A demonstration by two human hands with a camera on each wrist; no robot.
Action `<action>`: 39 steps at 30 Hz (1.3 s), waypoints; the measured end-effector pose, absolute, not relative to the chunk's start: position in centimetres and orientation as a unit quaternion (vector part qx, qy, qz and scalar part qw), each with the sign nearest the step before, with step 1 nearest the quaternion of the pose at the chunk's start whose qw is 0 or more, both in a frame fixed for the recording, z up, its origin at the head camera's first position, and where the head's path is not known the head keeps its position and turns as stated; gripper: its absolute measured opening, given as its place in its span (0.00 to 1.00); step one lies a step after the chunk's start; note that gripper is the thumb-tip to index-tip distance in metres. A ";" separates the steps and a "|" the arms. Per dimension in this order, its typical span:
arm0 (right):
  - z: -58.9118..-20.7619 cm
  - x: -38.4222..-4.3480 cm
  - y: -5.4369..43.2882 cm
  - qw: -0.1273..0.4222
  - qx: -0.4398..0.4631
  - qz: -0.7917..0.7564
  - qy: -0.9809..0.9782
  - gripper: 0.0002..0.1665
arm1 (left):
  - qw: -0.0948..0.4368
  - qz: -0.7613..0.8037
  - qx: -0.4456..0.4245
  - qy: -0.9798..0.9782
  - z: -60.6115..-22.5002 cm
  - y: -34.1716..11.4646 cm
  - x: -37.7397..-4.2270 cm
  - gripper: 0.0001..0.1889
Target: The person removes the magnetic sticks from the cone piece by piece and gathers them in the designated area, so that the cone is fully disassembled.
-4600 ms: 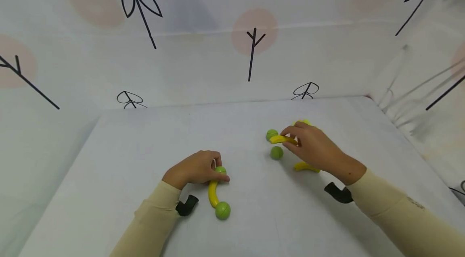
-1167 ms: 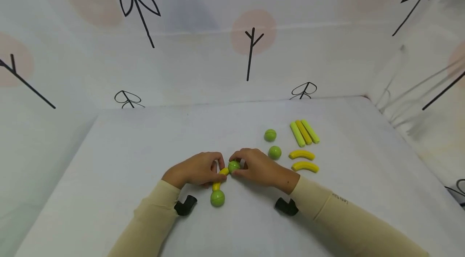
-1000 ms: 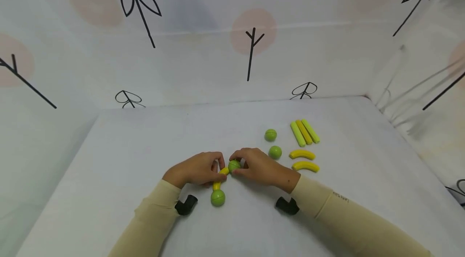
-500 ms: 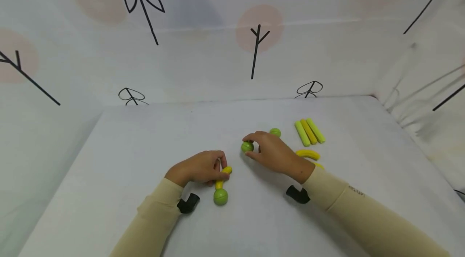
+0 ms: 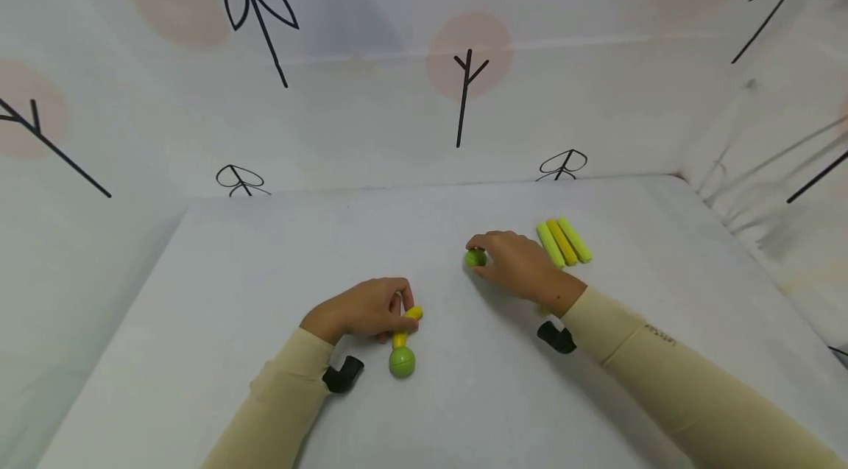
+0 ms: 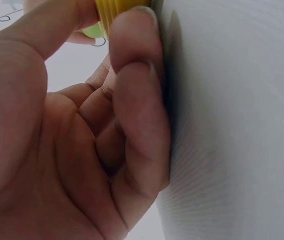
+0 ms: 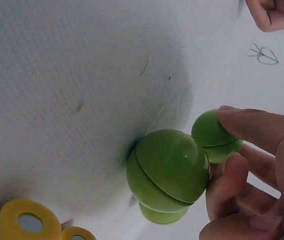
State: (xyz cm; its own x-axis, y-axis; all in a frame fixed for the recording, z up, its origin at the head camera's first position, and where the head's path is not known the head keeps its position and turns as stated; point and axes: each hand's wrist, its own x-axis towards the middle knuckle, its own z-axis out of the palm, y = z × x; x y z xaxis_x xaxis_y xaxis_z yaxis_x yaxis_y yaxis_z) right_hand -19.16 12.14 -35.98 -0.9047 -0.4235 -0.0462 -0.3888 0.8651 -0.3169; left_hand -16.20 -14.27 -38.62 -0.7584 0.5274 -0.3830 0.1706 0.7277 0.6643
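Note:
My left hand (image 5: 364,307) pinches a curved yellow rod (image 5: 400,340) low over the white surface. At the rod's near end is a green ball (image 5: 402,361); its far end, free of any ball, pokes out beyond my fingers. In the left wrist view, ribbed yellow rod (image 6: 119,11) shows between thumb and fingertips. Farther right, my right hand (image 5: 520,263) holds a second green ball (image 5: 475,258) between thumb and fingers. The right wrist view has this held ball (image 7: 213,132) just beyond another green ball (image 7: 169,167) resting on the surface, with a third partly behind.
Three straight rods (image 5: 563,241), two lime and one yellow, lie side by side at the back right. Curved yellow pieces (image 7: 29,222) with silver discs in their ends are mostly hidden under my right arm in the head view. A patterned cloth wall (image 5: 371,115) rises behind.
The right hand earlier carried a yellow rod, then held a green ball against the left hand's rod. It has since moved away to the back right with that ball. The left hand stays put.

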 end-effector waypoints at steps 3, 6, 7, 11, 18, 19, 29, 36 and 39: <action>-36.1 -19.2 12.1 0.059 -0.216 -0.144 0.964 0.21 | 0.285 0.310 0.199 0.885 -38.7 -14.3 -16.2 0.12; -36.3 -19.3 12.0 0.060 -0.215 -0.138 0.965 0.21 | 0.286 0.313 0.200 0.883 -38.7 -14.3 -16.2 0.12; -36.4 -19.4 12.0 0.060 -0.216 -0.134 0.965 0.21 | 0.287 0.314 0.200 0.882 -38.7 -14.2 -16.1 0.12; -36.7 -19.4 12.0 0.060 -0.215 -0.123 0.967 0.22 | 0.291 0.319 0.200 0.880 -38.7 -14.0 -16.0 0.12; -36.8 -19.5 12.1 0.059 -0.218 -0.117 0.967 0.23 | 0.293 0.319 0.197 0.879 -38.6 -13.9 -16.0 0.12; -36.7 -19.5 12.1 0.059 -0.219 -0.116 0.967 0.23 | 0.293 0.318 0.197 0.880 -38.6 -13.9 -16.0 0.12; -36.2 -18.0 12.8 0.021 -0.218 -0.114 0.969 0.24 | 0.257 0.304 0.194 0.896 -39.1 -13.3 -15.7 0.11; -37.1 -14.8 12.2 -0.042 -0.239 -0.205 0.948 0.17 | 0.202 0.280 0.218 0.913 -39.1 -12.0 -15.3 0.11; -37.5 -14.0 11.4 -0.020 -0.241 -0.234 0.942 0.15 | 0.197 0.279 0.225 0.912 -39.0 -11.7 -15.1 0.11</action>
